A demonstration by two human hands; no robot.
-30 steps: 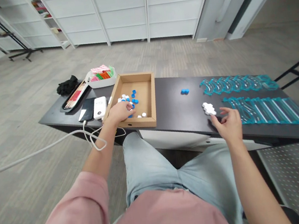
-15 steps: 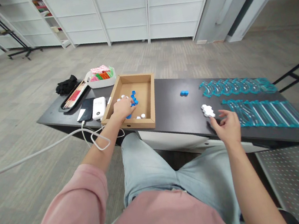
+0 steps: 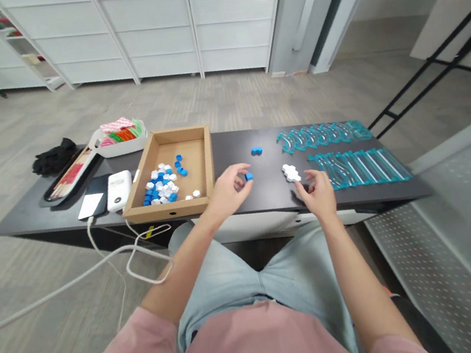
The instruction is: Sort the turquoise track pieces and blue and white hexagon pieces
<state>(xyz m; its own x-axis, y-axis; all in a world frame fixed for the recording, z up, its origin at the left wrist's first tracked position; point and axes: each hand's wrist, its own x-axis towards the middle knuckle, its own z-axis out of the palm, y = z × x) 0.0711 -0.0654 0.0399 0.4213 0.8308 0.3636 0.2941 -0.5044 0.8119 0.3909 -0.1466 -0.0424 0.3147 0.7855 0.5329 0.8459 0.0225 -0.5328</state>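
Note:
Between the thumb and fingers of my left hand (image 3: pixel 231 189) is a small blue hexagonal block (image 3: pixel 248 177), held above the table just right of the cardboard box (image 3: pixel 209 168). My right hand (image 3: pixel 318 192) has its fingers apart and holds nothing. It is beside a flat cluster of white hexagonal blocks (image 3: pixel 291 172) on the tabletop. A pair of joined blue blocks (image 3: pixel 257 151) lies farther back. Inside the box are several loose blue and white blocks (image 3: pixel 161 186).
Two rows of teal clear plastic pieces (image 3: pixel 322 136) lie at the right of the dark table (image 3: pixel 230 142). At the left are a white power bank (image 3: pixel 119 190), a black tray (image 3: pixel 63 193), a white basket (image 3: pixel 119 149) and black cloth (image 3: pixel 54 158). A white cable (image 3: pixel 76 293) hangs in front.
My left hand has come out of the box and moved right, carrying a blue block. My right hand stays by the white cluster. The camera view has turned right.

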